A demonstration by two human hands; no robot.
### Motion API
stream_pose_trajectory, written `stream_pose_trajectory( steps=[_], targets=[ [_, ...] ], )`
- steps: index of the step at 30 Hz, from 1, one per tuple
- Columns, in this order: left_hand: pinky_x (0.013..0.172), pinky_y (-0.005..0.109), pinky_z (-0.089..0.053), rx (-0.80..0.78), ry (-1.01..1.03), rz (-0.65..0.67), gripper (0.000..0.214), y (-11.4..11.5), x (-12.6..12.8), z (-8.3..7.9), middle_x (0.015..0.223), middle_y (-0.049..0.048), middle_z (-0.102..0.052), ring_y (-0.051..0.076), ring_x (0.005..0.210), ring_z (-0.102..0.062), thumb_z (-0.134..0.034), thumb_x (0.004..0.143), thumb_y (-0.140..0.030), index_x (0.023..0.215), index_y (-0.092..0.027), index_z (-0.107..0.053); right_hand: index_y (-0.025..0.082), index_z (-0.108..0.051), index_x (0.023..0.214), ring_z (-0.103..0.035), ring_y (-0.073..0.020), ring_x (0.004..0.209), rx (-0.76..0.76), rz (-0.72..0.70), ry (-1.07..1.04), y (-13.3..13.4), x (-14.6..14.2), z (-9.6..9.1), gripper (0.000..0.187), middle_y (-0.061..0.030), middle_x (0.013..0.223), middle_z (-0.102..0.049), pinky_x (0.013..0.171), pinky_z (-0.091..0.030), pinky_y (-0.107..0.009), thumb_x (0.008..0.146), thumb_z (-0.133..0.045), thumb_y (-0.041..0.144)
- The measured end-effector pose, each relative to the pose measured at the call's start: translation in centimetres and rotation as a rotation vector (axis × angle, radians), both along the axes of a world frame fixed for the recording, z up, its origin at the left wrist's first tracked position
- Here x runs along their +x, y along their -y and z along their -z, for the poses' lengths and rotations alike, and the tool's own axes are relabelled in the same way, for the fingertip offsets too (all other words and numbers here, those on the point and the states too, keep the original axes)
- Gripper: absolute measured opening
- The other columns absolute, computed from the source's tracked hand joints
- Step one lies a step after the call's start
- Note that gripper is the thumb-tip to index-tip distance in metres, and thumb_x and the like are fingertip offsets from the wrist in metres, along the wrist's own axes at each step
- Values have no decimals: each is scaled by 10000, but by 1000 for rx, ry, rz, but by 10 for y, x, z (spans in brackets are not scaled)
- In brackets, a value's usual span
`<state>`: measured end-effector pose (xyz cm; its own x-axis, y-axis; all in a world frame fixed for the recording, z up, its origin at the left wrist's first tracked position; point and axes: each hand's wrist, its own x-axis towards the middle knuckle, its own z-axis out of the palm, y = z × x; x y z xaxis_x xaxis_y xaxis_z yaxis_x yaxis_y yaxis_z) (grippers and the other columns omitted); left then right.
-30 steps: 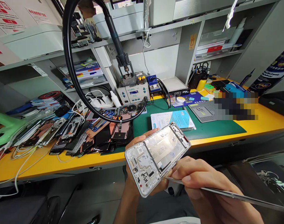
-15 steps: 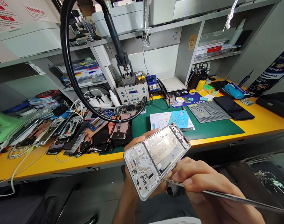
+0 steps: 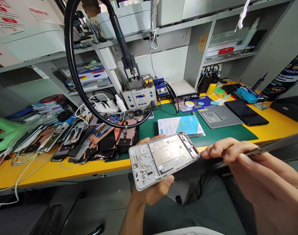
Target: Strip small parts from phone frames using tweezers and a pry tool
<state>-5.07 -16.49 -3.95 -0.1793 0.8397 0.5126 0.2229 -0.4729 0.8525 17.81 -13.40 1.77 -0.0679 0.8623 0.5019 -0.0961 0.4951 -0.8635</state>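
My left hand (image 3: 158,192) is closed around a stripped phone frame (image 3: 170,151) from below, its thumb along the near edge. The frame is tilted, with its bare silvery inside facing up. Handwritten marks and a small printed code show at its left end. Off the frame's right end, my right hand (image 3: 252,169) grips a long, flat metal tool (image 3: 253,152) between thumb and fingers. That tool is blurred, so its exact kind cannot be made out. Its left end lies near the frame's right corner; whether they touch is unclear.
Behind the frame, a blue-and-white box (image 3: 180,125) lies on the green mat (image 3: 237,132). A hot-air station (image 3: 139,98) with a looping black hose (image 3: 72,65) stands behind. Stacked phone parts (image 3: 109,140) crowd the left. A perforated plate (image 3: 220,116) and dark phone (image 3: 245,112) lie right.
My right hand has moved right and up with the tool, away from the frame's near edge. The frame has turned, its near edge now higher and more level.
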Motion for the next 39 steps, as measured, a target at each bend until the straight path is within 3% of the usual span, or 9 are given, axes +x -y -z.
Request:
stream_pose_trajectory(
  steps=[2,4,7,11,18,23,33,37,39],
  targets=[
    [1047,581,-558,-48,33,53,822,2,2,-3,1420,126,-601,394,1361,-550,-771,789,-278,1509,-324,-378,287,-704,1071,-635,-198,795,-201,-42,167,-14,11,4,134,-28,869,-653,661,-585,-267,974,-612,278],
    [1053,580,-553,-56,148,117,786,3,7,-6,1460,140,-572,383,1348,-567,-741,845,-371,1514,-335,-331,319,-618,1336,-615,-185,754,-294,-139,430,-27,17,8,497,-9,882,-636,638,-581,-270,866,-772,366],
    [1104,605,-502,-30,296,233,761,4,16,-10,1503,113,-544,381,1368,-552,-765,828,-427,1469,-372,-358,339,-399,1546,-657,-230,957,-355,-341,587,-40,20,10,926,-27,1077,-634,880,-611,-379,757,-877,409],
    [1146,578,-464,-10,391,286,794,9,19,-12,1516,95,-532,378,1450,-458,-838,779,-382,1448,-386,-410,334,-463,1494,-663,-233,991,-380,-432,569,-40,18,8,888,-30,1124,-633,874,-624,-362,725,-895,441],
    [1138,647,-448,26,368,225,737,24,28,-23,1445,67,-566,421,1395,-489,-799,780,-435,1421,-413,-437,334,-421,1474,-675,-163,823,-161,-390,575,-25,20,7,803,1,1027,-657,743,-622,-236,787,-831,268],
    [1137,650,-445,51,351,216,751,28,32,-30,1433,66,-595,422,1374,-513,-805,770,-457,1433,-423,-454,373,-440,1451,-679,-208,986,-50,-330,650,-23,22,10,817,-27,1220,-681,788,-604,-237,751,-860,319],
    [1104,635,-470,29,389,277,751,27,24,-30,1465,113,-568,404,1377,-521,-817,768,-405,1429,-386,-459,392,-456,1441,-676,-190,911,-50,-329,630,-21,21,17,823,-8,1138,-682,798,-612,-224,735,-879,376],
    [1095,645,-468,83,389,288,741,27,24,-25,1457,141,-574,417,1360,-531,-795,777,-394,1436,-331,-461,416,-483,1431,-668,-244,1095,-115,-372,585,-20,21,22,825,-28,1288,-632,908,-602,-280,717,-896,379],
    [1091,659,-462,79,426,255,767,26,25,-20,1446,145,-581,428,1353,-531,-812,762,-446,1431,-319,-461,417,-477,1464,-672,-254,1050,-172,-391,562,-21,25,25,906,-24,1162,-638,897,-606,-311,675,-924,416]
  ],
)
